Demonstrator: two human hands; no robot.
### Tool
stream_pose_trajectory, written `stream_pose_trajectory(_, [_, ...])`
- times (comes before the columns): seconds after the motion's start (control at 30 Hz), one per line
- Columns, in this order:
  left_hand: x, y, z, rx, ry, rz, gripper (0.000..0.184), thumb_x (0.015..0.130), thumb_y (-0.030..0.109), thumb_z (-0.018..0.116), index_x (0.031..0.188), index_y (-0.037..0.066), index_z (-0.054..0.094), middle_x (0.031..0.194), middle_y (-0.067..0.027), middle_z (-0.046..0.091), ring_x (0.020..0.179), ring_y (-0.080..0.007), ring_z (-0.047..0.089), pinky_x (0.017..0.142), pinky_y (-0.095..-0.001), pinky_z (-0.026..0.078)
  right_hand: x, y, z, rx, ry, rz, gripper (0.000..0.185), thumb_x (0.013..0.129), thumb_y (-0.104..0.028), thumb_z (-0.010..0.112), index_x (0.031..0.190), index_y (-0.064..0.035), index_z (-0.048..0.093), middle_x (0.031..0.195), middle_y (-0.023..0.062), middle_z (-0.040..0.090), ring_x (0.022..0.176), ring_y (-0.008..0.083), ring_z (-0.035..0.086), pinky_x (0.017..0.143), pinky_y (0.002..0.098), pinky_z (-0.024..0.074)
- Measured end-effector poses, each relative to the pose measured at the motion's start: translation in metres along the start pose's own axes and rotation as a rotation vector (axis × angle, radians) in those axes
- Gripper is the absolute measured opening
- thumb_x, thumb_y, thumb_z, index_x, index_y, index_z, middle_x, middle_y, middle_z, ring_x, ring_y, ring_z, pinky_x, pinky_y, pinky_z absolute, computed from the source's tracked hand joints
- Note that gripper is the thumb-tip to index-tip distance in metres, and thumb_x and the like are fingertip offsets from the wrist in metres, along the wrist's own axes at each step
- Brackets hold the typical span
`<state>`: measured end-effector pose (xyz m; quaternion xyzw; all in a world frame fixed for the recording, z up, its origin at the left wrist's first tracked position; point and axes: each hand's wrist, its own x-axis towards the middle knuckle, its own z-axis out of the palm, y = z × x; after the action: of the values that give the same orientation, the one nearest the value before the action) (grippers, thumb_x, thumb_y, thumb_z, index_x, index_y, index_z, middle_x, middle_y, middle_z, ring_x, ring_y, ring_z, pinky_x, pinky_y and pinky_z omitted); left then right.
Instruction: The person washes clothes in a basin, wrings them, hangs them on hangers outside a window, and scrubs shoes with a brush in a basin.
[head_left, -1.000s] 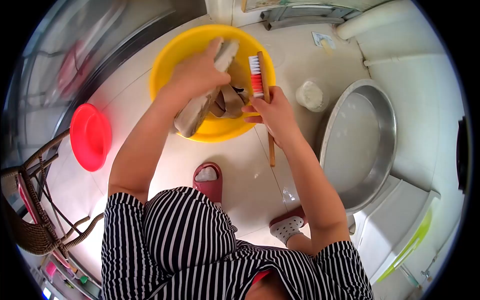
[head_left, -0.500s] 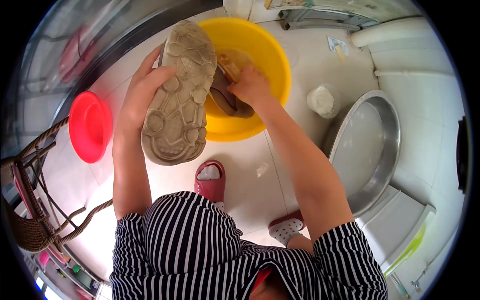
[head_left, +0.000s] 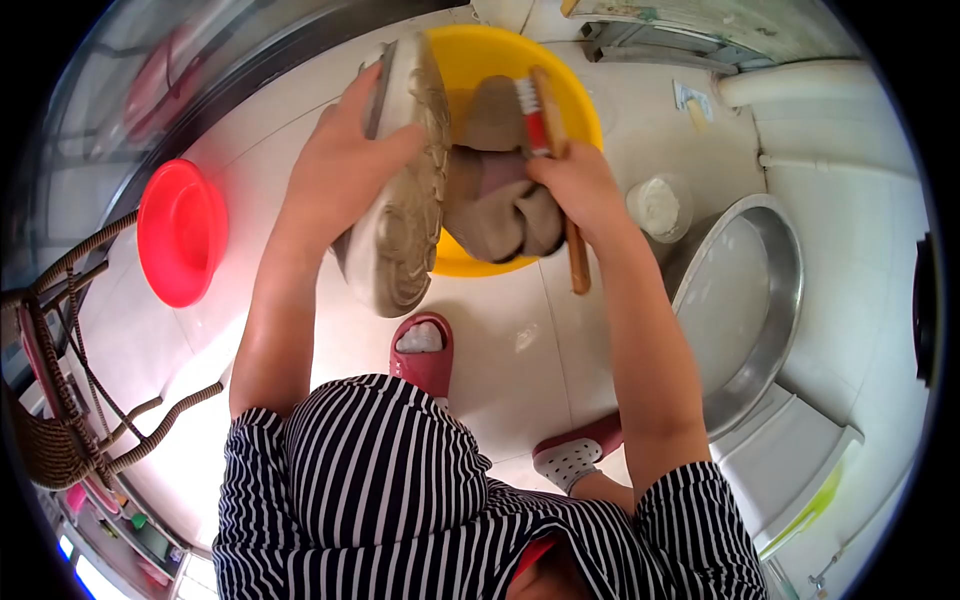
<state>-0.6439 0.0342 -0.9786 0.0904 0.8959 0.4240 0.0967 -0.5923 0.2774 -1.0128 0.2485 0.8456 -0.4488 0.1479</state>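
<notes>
My left hand (head_left: 345, 165) is closed around a shoe (head_left: 405, 200), held upright over the left side of the yellow basin (head_left: 575, 85) with its patterned sole turned to the right. In my right hand (head_left: 585, 190) is a wooden-handled scrub brush (head_left: 578, 260), its white and red bristles facing left. A second, grey-brown shoe (head_left: 500, 220) shows below and left of my right hand, over the basin, slightly blurred. Whether my right fingers also touch that shoe I cannot tell.
A red basin (head_left: 182, 235) stands at left, near a wicker chair (head_left: 60, 420). To the right are a cup of white powder (head_left: 657, 207), an oval metal tub (head_left: 785, 270) and a white stool-like box (head_left: 790, 450). My slippered foot (head_left: 422, 360) is just below the yellow basin.
My right hand has risen from inside the basin with the brush and moved right. The shoe in my left hand has turned from sole facing me to edge-on.
</notes>
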Motion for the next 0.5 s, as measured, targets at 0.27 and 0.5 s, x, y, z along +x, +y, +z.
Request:
stream_pose_trajectory(0.27, [0.021,0.032,0.054,0.503,-0.193,0.003,0.069,0.081,0.046,0.055,0.14,0.018,0.038,0.125,-0.0204,0.05,0.107,-0.0378,0.056,0.09,-0.0415,0.044,-0.095,-0.008,-0.066,0.6,0.09,0.01,0.014,0.076,-0.006,0.062,0.089,-0.0005,0.056,0.071,-0.001,0.052,0.062,0.0066,0.048,0.055,0.0228,0.0394])
stream_pose_trajectory(0.5, [-0.022,0.012,0.031,0.35,-0.57,0.224,0.056,0.081,0.04,0.058,0.124,0.005,0.05,0.111,-0.0221,0.061,0.103,-0.0374,0.058,0.088,-0.0428,0.045,-0.083,-0.016,-0.071,0.724,-0.025,0.06,0.017,0.077,-0.006,0.063,0.092,-0.0001,0.056,0.073,-0.0002,0.054,0.062,0.007,0.052,0.055,0.0236,0.0423])
